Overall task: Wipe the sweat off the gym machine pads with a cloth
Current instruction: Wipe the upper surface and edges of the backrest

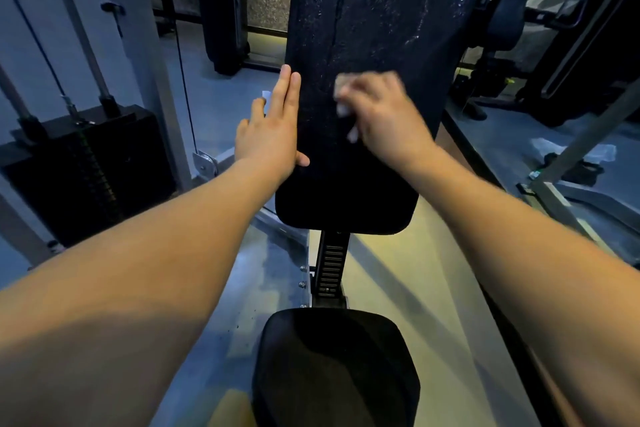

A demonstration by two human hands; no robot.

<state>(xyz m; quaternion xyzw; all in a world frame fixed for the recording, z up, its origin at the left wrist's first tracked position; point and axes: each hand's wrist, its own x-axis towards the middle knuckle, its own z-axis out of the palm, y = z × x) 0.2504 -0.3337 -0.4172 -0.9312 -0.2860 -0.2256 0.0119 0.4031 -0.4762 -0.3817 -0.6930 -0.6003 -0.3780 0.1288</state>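
A tall black back pad (374, 28) stands upright in the middle of the view, its upper part glistening with wet streaks. My right hand (384, 114) presses a small pale cloth (344, 97) against the pad's middle; the hand is motion-blurred. My left hand (273, 128) lies flat with fingers straight against the pad's left edge, holding nothing. Below, the black seat pad (332, 367) sits close to me, joined to the back pad by a notched black post (330, 267).
A black weight stack (86, 170) with guide rods and a cable stands at the left. Grey frame bars (554, 191) run along the right, with another machine (512, 21) behind and crumpled white paper or plastic (571, 152) on the floor.
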